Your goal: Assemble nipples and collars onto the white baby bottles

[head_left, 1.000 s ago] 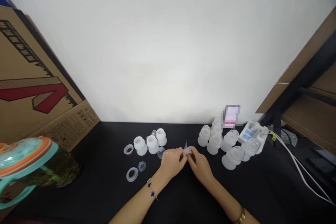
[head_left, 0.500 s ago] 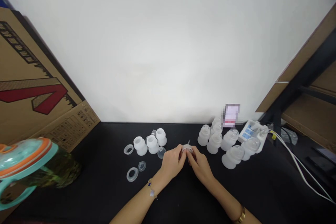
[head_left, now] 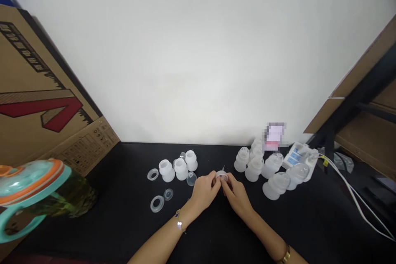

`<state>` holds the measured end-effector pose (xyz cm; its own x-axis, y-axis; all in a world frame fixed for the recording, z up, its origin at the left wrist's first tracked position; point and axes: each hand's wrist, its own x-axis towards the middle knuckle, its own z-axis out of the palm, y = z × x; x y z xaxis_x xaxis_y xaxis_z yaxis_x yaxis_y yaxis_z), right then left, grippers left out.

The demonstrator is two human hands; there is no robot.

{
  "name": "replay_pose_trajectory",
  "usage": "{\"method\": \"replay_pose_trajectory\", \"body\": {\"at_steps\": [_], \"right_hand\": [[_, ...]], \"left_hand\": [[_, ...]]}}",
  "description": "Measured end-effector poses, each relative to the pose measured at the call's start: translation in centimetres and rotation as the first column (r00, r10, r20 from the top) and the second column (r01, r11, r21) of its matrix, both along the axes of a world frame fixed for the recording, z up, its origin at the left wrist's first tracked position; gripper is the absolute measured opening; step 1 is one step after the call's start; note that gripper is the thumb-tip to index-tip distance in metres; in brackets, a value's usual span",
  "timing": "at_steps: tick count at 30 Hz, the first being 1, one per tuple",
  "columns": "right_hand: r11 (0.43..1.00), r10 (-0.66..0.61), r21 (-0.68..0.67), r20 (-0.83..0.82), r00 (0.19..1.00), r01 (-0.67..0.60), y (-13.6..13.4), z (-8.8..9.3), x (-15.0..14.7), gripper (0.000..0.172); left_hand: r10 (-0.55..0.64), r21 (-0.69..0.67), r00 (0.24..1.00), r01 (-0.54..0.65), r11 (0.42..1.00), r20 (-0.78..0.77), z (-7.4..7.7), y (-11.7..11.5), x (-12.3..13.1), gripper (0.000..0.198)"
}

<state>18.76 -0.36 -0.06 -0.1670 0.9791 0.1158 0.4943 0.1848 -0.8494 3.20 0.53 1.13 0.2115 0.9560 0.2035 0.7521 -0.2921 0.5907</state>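
Note:
Between both hands, above the black table, is a white bottle collar ring [head_left: 222, 174] with a clear nipple in it, its thin tip pointing away. My left hand [head_left: 204, 188] pinches the ring's left side with thumb and fingers. On the other side my right hand [head_left: 236, 196] grips it, thumb pressed at the middle. Left of my hands stand three open white bottles [head_left: 166, 170]. A clear dome cap [head_left: 191, 178] lies close to my left hand. Nearer me are a loose collar ring [head_left: 157, 203] and a clear nipple [head_left: 168, 194]; another ring [head_left: 152, 174] lies farther back.
Several capped bottles [head_left: 255, 168] stand at the right, beside a white power strip [head_left: 299, 156] with cables [head_left: 346, 189]. A pixelated phone-like item [head_left: 274, 136] leans on the wall. A large jug [head_left: 62, 194] and a cardboard box [head_left: 46, 74] fill the left.
The view has shifted slightly. Both hands keep nearly the same hold on the ring and nipple; nothing has been let go.

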Motion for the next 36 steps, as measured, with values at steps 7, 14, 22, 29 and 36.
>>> {"method": "replay_pose_trajectory", "body": {"at_steps": [7,14,22,29,36], "right_hand": [[1.0,0.006,0.006,0.005,1.0,-0.006,-0.04,0.11,-0.02,0.032],[1.0,-0.001,0.012,0.012,1.0,0.001,-0.08,0.25,-0.07,0.033],[1.0,-0.006,0.013,0.004,1.0,0.006,-0.09,-0.08,-0.02,0.032],[1.0,-0.003,0.006,0.009,1.0,0.003,-0.11,0.18,-0.01,0.034],[1.0,-0.004,-0.003,-0.003,1.0,0.004,-0.09,0.13,-0.01,0.035]], "left_hand": [[0.007,0.004,1.0,-0.007,1.0,0.019,-0.02,-0.1,0.08,0.029],[0.009,0.008,1.0,-0.009,1.0,0.024,-0.28,-0.06,0.11,0.029],[0.02,-0.016,1.0,-0.02,1.0,0.022,-0.03,-0.17,0.18,0.029],[0.014,-0.007,0.999,-0.014,1.0,0.047,-0.02,-0.21,0.19,0.03],[0.02,0.001,0.998,-0.02,1.0,0.053,-0.01,-0.18,0.21,0.03]]}}
